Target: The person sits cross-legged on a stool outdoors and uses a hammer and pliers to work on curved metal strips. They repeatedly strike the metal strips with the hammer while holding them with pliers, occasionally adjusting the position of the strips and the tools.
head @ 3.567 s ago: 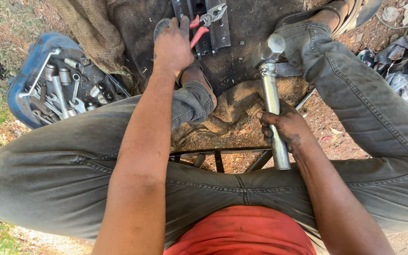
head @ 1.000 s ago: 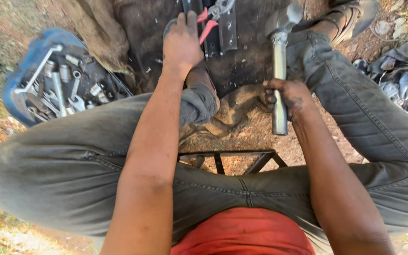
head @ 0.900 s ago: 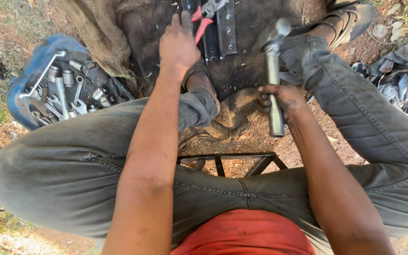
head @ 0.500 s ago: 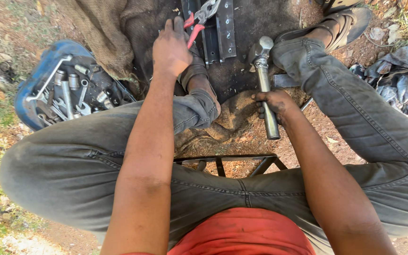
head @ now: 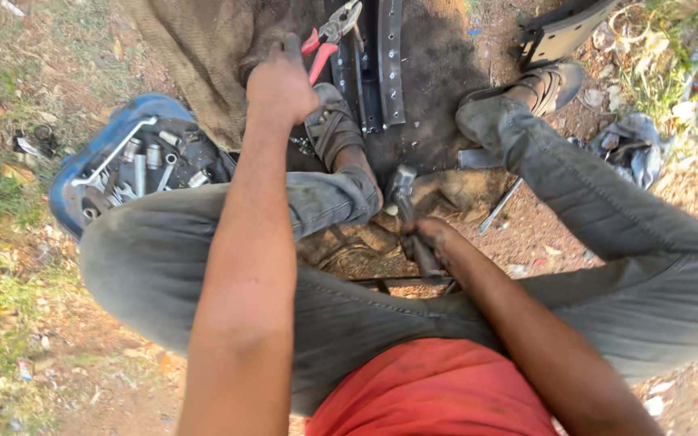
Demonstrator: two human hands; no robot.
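Observation:
My right hand (head: 427, 241) grips the handle of a steel hammer (head: 404, 187), whose head points away from me, low between my knees. My left hand (head: 282, 85) reaches forward with the fingers closed, resting on the dark oily cloth beside red-handled pliers (head: 329, 39). What the left hand grips is hidden under it. A dark metal bar with holes (head: 389, 60) lies just right of the pliers. My left sandalled foot (head: 334, 125) sits below that hand.
A blue tray (head: 103, 153) full of sockets and spanners stands on the ground at the left. My right foot (head: 547, 85) rests at the upper right, with a metal rod (head: 501, 206) and grey rags (head: 628, 145) nearby. A low metal stool frame (head: 389, 282) is under me.
The hammer has come down and back toward me, from held upright near my right knee to low between my legs. My left hand stays by the pliers.

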